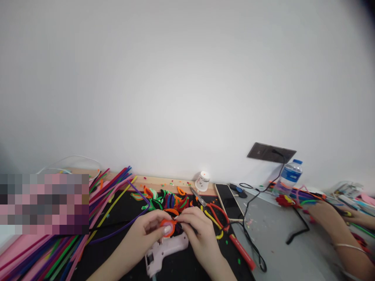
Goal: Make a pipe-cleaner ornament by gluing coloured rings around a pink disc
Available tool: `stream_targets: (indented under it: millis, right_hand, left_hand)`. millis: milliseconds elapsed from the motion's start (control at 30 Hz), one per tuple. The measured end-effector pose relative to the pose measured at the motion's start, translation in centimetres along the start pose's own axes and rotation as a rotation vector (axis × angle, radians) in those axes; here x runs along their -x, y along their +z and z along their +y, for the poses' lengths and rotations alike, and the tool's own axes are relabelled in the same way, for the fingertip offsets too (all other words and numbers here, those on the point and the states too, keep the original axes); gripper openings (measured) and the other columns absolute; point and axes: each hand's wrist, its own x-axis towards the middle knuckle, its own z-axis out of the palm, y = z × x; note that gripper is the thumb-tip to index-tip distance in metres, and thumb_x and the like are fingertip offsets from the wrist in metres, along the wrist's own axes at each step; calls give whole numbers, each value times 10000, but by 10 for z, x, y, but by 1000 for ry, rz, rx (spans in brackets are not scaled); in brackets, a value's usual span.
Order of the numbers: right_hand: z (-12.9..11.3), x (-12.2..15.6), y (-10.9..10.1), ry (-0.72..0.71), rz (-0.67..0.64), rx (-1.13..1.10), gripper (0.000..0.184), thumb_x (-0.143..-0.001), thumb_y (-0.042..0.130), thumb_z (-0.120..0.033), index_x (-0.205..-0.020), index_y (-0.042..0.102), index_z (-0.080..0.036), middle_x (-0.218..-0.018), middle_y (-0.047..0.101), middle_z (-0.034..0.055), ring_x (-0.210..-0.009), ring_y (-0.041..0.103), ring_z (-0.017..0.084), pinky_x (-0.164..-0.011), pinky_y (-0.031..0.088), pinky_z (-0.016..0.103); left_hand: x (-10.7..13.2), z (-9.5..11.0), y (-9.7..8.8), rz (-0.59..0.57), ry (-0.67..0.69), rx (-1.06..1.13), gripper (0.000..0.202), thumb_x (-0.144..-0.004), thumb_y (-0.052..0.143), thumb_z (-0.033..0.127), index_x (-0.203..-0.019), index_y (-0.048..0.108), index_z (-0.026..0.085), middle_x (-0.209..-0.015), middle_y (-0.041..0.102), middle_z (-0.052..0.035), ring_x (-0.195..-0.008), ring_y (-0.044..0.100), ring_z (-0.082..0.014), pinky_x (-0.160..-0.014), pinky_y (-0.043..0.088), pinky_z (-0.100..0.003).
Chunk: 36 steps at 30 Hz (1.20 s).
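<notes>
My left hand (152,228) is closed, thumb and fingers pinching an orange fuzzy pipe-cleaner piece (172,228) bent into a rounded shape. My right hand (199,230) meets it from the other side with its fingers pinched together at the edge of the piece. Whether anything else is between those fingertips is hidden. Just below both hands, a pale pink hot glue gun (168,251) lies on the black mat (117,257). Beyond my fingers sits a pile of bent pipe-cleaner pieces (170,200) in green, orange, blue and red.
Long pipe cleaners (66,249) spread across the left. Red-handled scissors (218,214), a phone (230,201), a white paper cup (202,181) and a red tube (241,252) lie right of the pile. A black cable (247,218) runs past a water bottle (288,177). Another person's arm (331,224) reaches in at right.
</notes>
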Motion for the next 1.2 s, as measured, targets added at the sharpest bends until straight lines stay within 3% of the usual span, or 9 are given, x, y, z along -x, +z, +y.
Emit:
stream_targets:
  millis: [400,867,1200]
  right_hand:
    - [0,2,-1,-86,-7,82,176,-901,535,-110,-920,688,-195,-855,669,70,-810,617,188,-738,520,300]
    - [-3,8,9,-141,125,168,186,-884,516,-66,-927,659,-176,-826,654,86,-756,616,195,-683,524,306]
    - [0,5,3,-122,34,88,199,-885,538,-56,-965,687,-160,-894,674,101,-836,632,193,-758,530,292]
  left_hand:
    - [-2,1,2,5,-41,98,203,-664,774,328,-769,692,176,-611,650,9,-557,575,-142,-511,467,-232]
    - [-2,-1,3,52,-56,199,252,-613,810,347,-768,711,175,-635,683,-2,-531,560,-123,-490,452,-221]
    - [-4,-3,2,22,-44,185,253,-629,804,355,-772,704,172,-604,667,4,-535,566,-128,-503,463,-230]
